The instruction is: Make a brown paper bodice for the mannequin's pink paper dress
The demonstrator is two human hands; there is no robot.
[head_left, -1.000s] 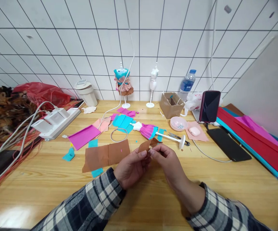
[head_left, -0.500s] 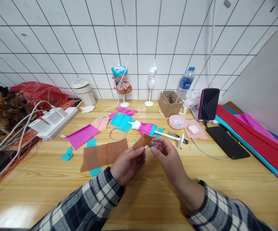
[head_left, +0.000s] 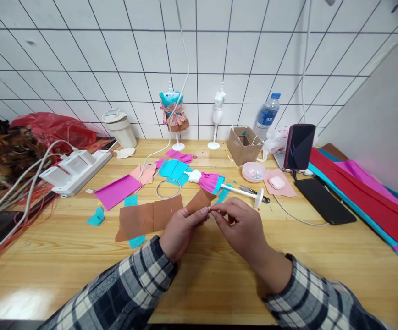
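My left hand (head_left: 185, 229) is closed, pinching a small piece of brown crepe paper (head_left: 199, 200) between thumb and fingers. A tiny white strip (head_left: 209, 209) shows at its thumb tip. The fingertips of my right hand (head_left: 242, 227) are pinched on that strip, close against the left thumb. Just beyond the hands lies a small white dress-form mannequin (head_left: 195, 176) on its side, wearing a pleated pink and blue paper skirt (head_left: 211, 182). A larger brown paper sheet (head_left: 144, 219) lies left of my hands, over a blue strip (head_left: 137, 241).
Behind stand a dressed mannequin (head_left: 174, 114), a bare one (head_left: 218, 110), a cardboard box (head_left: 244, 149) and a water bottle (head_left: 268, 112). Scissors (head_left: 262, 199), a pink dish (head_left: 254, 170) and phones lie to the right. A metal ring (head_left: 157, 192), coloured papers and a power strip (head_left: 82, 172) are leftward.
My right hand has moved slightly left, and its fingers have closed on the white strip at the left thumb. The brown piece has turned a little in my left hand.
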